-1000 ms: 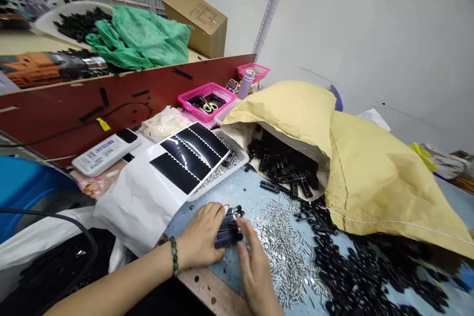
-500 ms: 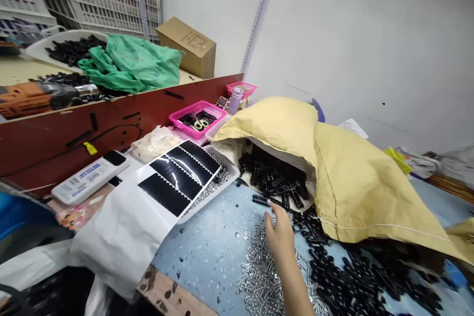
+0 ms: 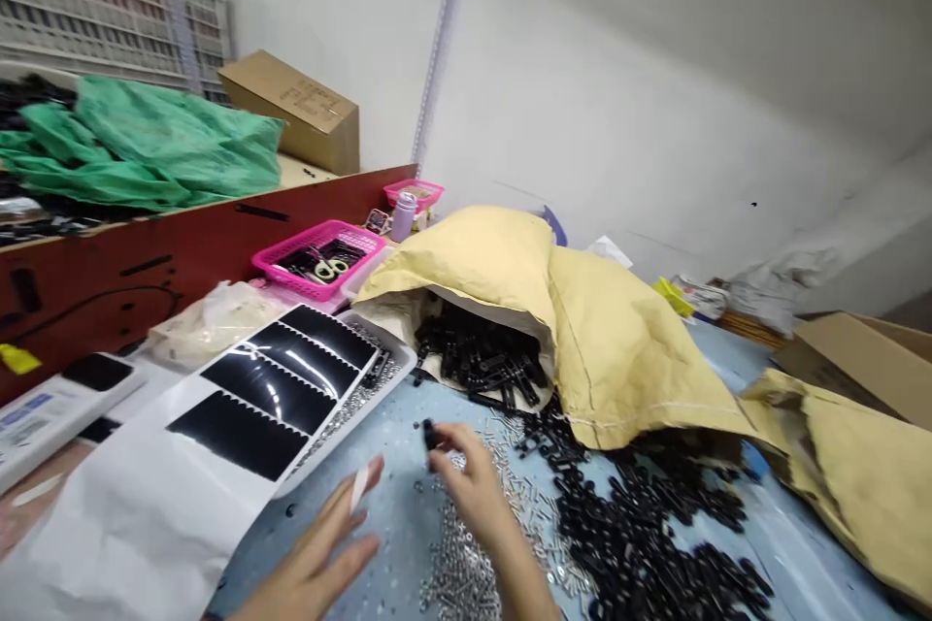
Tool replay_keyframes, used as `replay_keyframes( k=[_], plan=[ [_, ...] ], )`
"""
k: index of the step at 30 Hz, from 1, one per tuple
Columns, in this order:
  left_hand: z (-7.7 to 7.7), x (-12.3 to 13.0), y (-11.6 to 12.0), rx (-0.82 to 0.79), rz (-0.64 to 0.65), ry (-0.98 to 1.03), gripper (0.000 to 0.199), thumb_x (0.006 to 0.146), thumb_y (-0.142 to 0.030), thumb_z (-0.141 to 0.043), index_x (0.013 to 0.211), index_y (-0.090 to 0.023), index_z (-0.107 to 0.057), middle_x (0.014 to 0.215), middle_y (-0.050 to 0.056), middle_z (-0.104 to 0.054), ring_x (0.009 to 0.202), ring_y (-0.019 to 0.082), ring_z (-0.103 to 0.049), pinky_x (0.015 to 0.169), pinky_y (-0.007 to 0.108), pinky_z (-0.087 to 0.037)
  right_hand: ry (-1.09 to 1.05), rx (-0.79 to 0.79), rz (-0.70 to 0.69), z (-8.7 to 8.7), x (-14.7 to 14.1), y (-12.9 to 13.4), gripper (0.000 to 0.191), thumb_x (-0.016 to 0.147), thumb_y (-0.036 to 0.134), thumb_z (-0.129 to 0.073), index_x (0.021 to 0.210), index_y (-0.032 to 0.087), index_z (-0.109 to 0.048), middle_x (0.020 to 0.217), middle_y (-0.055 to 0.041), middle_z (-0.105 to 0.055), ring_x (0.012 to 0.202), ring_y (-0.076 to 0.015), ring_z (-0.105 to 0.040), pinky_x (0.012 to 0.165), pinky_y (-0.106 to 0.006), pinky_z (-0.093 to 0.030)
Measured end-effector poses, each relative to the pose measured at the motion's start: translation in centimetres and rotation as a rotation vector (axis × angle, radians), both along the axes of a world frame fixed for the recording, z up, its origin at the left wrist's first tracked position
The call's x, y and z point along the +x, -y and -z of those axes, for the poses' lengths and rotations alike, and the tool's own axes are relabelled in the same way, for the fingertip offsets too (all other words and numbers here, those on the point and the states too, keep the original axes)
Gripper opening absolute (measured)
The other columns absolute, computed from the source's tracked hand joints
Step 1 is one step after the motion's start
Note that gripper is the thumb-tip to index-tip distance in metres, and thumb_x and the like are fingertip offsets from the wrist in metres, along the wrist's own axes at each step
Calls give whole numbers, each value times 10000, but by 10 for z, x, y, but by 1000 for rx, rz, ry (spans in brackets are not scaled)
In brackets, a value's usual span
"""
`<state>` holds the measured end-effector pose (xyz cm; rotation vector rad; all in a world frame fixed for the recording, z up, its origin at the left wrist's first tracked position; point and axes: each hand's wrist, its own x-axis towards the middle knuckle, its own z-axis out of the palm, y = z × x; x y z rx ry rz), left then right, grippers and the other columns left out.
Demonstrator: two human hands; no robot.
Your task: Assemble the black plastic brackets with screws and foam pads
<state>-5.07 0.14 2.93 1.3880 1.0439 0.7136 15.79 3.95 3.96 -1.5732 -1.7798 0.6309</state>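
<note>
My right hand (image 3: 472,483) pinches a small black plastic part (image 3: 429,444) between thumb and fingers, above the blue tabletop (image 3: 397,495). To its left, my left hand (image 3: 320,543) is open, palm facing inward, with white tape (image 3: 359,488) round one finger. Below and beside the right hand spreads a heap of small silver screws and nuts (image 3: 466,568). Behind the hands, a yellow paper sack (image 3: 481,243) lies on its side, its mouth showing many long black plastic parts (image 3: 484,359). More black pieces (image 3: 633,543) are piled to the right.
A sheet with black panels (image 3: 273,378) lies over a white tray (image 3: 404,359) of metal bits at left. Behind it stands a pink basket (image 3: 273,262) holding scissors (image 3: 330,267). More yellow sacks (image 3: 633,340) and a cardboard box (image 3: 863,359) stand to the right.
My right hand has drawn back from the sack's mouth with the black part in it. My left hand has come into view. The camera has turned right.
</note>
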Motion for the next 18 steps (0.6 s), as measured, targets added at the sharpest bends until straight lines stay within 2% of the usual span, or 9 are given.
replay_keyframes(
  k=[1,2,4,6,8,9,12,14,18],
  plan=[
    [-2,17,-13,-45,54,57,571,858,-649,-495,1311,-302,-520,1392,41,-516,1378,301,-331,1129,451,-312,-194,-28,-78,-2,-7,11,251,823,127,-592,1047,239,-618,984,-9,-671,908,-166,-639,831,-269,-504],
    [-3,33,-24,-57,48,120,627,833,-680,-498,1304,-266,-522,1406,59,-502,1372,307,-341,1132,440,-304,-322,-39,-92,-2,-10,19,243,828,142,-590,1050,239,-598,987,-6,-677,886,-164,-649,815,-273,-513],
    [-2,56,-41,-103,36,214,656,805,-701,-509,1249,-219,-541,1388,95,-515,1296,310,-449,1082,411,-377,-416,-68,-43,-2,5,29,261,847,187,-584,1101,236,-551,1029,-23,-675,878,-174,-664,788,-290,-526],
    [4,63,-51,-153,16,196,629,779,-710,-525,1139,-198,-578,1304,118,-576,1133,300,-588,949,380,-484,-211,-116,145,0,47,30,208,907,223,-505,1109,227,-554,1019,-46,-677,882,-187,-665,752,-295,-529],
    [13,58,-56,-183,49,68,581,752,-705,-546,1013,-189,-600,1137,116,-655,955,279,-659,788,350,-526,294,-111,483,4,101,24,213,937,189,-412,1052,214,-590,997,-66,-676,888,-194,-653,772,-297,-506],
    [18,55,-58,-169,92,-23,552,748,-693,-549,956,-185,-601,1028,106,-680,875,265,-668,721,337,-519,392,-113,553,7,125,20,206,902,145,-450,1033,178,-605,1029,-111,-663,951,-236,-631,828,-340,-477],
    [25,54,-63,-65,194,-255,456,780,-630,-521,842,-180,-564,792,69,-663,713,234,-637,602,314,-460,530,-121,566,18,167,7,173,781,73,-583,918,163,-639,968,-117,-659,962,-276,-598,833,-349,-433],
    [22,62,-66,7,188,-318,407,783,-594,-529,803,-187,-529,764,58,-643,689,226,-612,587,304,-426,588,-105,541,25,169,4,153,751,74,-616,859,179,-638,935,-92,-653,943,-265,-585,805,-327,-415],
    [9,69,-65,70,182,-308,323,846,-531,-490,807,-211,-465,726,13,-608,670,204,-600,589,288,-394,626,-46,504,33,155,14,89,865,183,-526,879,193,-614,896,-75,-637,907,-242,-570,786,-315,-398]
  ],
)
